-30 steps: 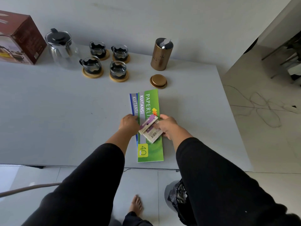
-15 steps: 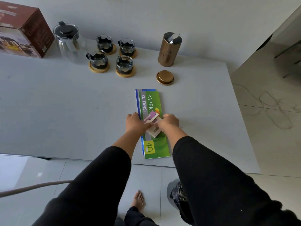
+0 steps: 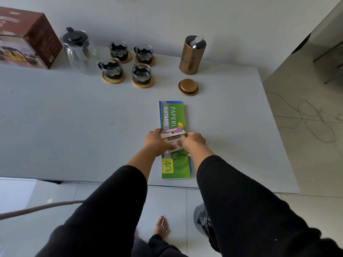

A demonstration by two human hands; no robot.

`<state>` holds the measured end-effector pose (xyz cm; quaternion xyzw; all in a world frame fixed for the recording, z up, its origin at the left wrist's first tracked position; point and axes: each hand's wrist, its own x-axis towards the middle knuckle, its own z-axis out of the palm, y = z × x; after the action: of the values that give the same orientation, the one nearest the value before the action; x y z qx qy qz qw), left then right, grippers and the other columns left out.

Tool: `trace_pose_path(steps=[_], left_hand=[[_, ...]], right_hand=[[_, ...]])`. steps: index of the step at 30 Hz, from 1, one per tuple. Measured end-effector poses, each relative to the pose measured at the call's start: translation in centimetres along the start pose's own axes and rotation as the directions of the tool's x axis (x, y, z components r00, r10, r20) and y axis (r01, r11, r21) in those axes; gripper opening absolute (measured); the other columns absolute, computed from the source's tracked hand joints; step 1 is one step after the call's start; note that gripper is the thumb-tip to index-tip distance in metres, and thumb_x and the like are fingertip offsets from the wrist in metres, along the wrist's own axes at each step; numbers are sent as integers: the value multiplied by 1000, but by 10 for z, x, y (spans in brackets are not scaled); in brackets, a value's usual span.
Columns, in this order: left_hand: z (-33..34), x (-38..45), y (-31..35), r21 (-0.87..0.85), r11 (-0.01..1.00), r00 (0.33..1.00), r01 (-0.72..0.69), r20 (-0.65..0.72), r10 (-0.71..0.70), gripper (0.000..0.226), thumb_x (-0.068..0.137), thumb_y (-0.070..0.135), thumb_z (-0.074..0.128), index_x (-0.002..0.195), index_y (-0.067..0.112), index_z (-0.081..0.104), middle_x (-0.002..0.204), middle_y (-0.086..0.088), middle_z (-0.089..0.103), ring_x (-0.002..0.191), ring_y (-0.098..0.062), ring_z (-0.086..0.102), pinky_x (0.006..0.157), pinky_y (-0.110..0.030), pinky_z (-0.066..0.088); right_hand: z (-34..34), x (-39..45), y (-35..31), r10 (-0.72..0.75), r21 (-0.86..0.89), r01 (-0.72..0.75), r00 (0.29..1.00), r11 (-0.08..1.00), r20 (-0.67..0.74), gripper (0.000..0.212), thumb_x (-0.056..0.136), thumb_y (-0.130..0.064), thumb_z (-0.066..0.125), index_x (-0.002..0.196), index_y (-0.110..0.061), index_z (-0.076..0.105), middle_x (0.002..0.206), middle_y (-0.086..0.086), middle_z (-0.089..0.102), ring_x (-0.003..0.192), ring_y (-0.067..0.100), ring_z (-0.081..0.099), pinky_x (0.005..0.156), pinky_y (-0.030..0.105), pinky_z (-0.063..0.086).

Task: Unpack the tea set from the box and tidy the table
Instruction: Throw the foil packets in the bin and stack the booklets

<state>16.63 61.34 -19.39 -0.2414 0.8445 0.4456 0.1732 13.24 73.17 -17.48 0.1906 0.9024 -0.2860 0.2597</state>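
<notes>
Tea set pieces are already being displayed out of their packaging at the far side of the table [image 3: 55, 127], so the unpacking is judged to be done and the tidying to be under way. Nearest the camera, a small purple-and-white packet [image 3: 172, 135] is being gripped between the left hand [image 3: 157, 142] and the right hand [image 3: 193, 142], both closed on it from either side, just above a green receipt book [image 3: 175, 169] that is lying lengthwise on a blue one, whose edges are only just showing. The papers are being kept close to the near table edge, well apart from the tea things. Further back, a gold lid [image 3: 188, 87] is being left off its gold canister [image 3: 192, 55], which is standing upright and open with foil showing at its mouth; closing it is judged to be one remaining step. Beyond and to the left, four glass cups [image 3: 128, 64] are being held on round wooden coasters in a tidy cluster, beside a glass teapot [image 3: 78, 51] with a dark lid. At the far left corner the brown box [image 3: 27, 39] is being left on the table, and whether anything is inside cannot be told. The table is pale grey and is being set against a plain light wall; pale floor tiles, a loose cable and a dark bag near the person's bare foot are being shown around it.
</notes>
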Motion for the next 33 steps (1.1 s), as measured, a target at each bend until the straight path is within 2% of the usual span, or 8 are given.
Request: trace_pose_path(steps=[3,6,9,12,15,19,26,33], left_hand=[[-4,-3,-4,-76,996,997,-37,65,42,126,56,26,92,152,23,11,137,-7,50,123,-27,51,103,-44,46],[-7,-17,-10,184,943,946,-277,224,234,150,48,32,94,149,36,-17,143,-12,33,133,-32,33,109,-49,37],[-4,-31,-13,404,808,884,-429,374,282,155,46,39,94,142,43,-29,154,-14,4,142,-38,10,111,-56,28],[0,-32,-13,493,730,865,-474,414,282,156,47,45,92,136,47,-35,156,-17,-17,145,-42,-2,113,-58,23],[5,-33,-14,553,688,872,-471,410,267,155,48,46,91,131,44,-40,153,-24,-27,144,-45,-4,114,-55,21],[8,-33,-19,553,698,887,-454,351,300,148,54,46,88,140,41,-33,153,-23,-24,144,-42,2,114,-50,24],[4,-14,-12,435,808,917,-397,225,329,139,59,36,88,146,40,-21,151,-8,14,135,-33,21,106,-48,37],[-1,-14,-12,353,840,908,-413,232,349,137,59,30,89,149,36,-14,154,1,16,134,-27,23,107,-43,35]], right_hand=[[1,-1,3,17,69,-16,1000,997,-7,39,83,-25,72,119,-14,63,116,7,67,104,25,64,86,35,57],[2,-4,2,55,105,-52,998,993,-25,35,85,-22,69,118,-14,62,116,8,67,103,25,64,85,34,57],[3,-7,3,93,100,-88,994,991,-50,46,87,-20,68,130,-13,55,124,10,62,110,27,62,89,35,56],[-1,-11,-1,121,139,-114,992,984,-46,57,86,-18,68,138,-14,44,132,12,54,115,30,58,91,37,54],[-8,-10,-11,87,54,-82,991,995,-98,60,89,-25,63,141,-16,36,138,13,42,125,32,48,91,37,48],[-13,6,-26,39,5,-39,996,999,-80,59,89,-18,65,140,-14,37,137,13,46,121,31,53,86,33,49],[-11,31,-39,-8,16,10,997,1000,-80,37,87,-14,67,121,-5,56,123,13,63,110,29,63,89,33,55],[-24,46,-32,45,-8,-45,999,999,20,33,77,-14,78,106,-2,67,107,11,70,98,24,70,84,32,58]])
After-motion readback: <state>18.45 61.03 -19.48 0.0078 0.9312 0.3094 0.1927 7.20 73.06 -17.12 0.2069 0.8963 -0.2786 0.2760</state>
